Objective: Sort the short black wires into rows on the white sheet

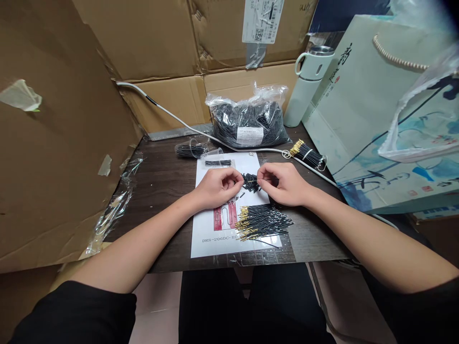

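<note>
My left hand [219, 188] is closed in a pinch, thumb against forefinger, at the left side of a small pile of short black tubes [251, 183]. From the other side, my right hand [285, 184] pinches in the same way. A thin, pale golden line crosses the pile between the fingertips; what each pinch holds is too small to make out. Just below the hands, a spread bunch of thin black wires with gold tips [265, 222] lies on a printed white sheet [201, 248], gold ends to the left.
Behind the hands sit a clear bag of black parts [247, 119], a small clear pack of black pieces [218, 163], dark bundled wires [191, 150] and a tied gold-tipped bundle [306, 154]. A white cable [179, 122], a bottle [308, 86], a paper bag [358, 110] and cardboard walls [64, 143] surround the desk.
</note>
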`<act>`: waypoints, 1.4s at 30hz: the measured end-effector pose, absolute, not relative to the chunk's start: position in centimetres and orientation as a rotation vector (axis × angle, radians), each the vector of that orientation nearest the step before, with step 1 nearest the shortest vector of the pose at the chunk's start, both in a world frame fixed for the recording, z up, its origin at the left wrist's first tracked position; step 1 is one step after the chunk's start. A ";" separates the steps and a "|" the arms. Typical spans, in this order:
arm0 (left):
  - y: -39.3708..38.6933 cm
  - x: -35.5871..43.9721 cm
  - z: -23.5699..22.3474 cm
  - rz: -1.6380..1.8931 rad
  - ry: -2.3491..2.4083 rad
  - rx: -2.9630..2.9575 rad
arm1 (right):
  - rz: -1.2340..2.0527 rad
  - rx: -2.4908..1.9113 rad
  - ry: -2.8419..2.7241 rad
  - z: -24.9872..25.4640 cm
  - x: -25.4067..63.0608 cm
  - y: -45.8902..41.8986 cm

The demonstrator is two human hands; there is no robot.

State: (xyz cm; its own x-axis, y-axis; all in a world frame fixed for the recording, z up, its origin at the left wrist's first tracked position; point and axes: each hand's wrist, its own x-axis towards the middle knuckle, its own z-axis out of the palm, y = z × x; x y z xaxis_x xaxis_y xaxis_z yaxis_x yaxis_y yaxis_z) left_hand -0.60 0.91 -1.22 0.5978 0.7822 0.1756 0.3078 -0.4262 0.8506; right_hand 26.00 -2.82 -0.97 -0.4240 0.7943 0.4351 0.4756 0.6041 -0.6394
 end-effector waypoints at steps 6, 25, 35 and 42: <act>0.7 -0.2 -1.4 0.833 0.863 1.847 | 0.557 -0.977 -2.082 -0.9 25.9 -2.9; 0.6 0.1 -1.4 0.923 0.833 1.855 | 0.583 -0.972 -2.090 -0.9 25.7 -3.0; 0.6 0.0 -1.5 0.965 0.829 1.900 | 0.624 -0.997 -2.080 -0.9 25.7 -3.0; 0.6 0.0 -1.6 0.963 0.816 1.937 | 0.617 -0.987 -2.091 -1.0 25.6 -3.0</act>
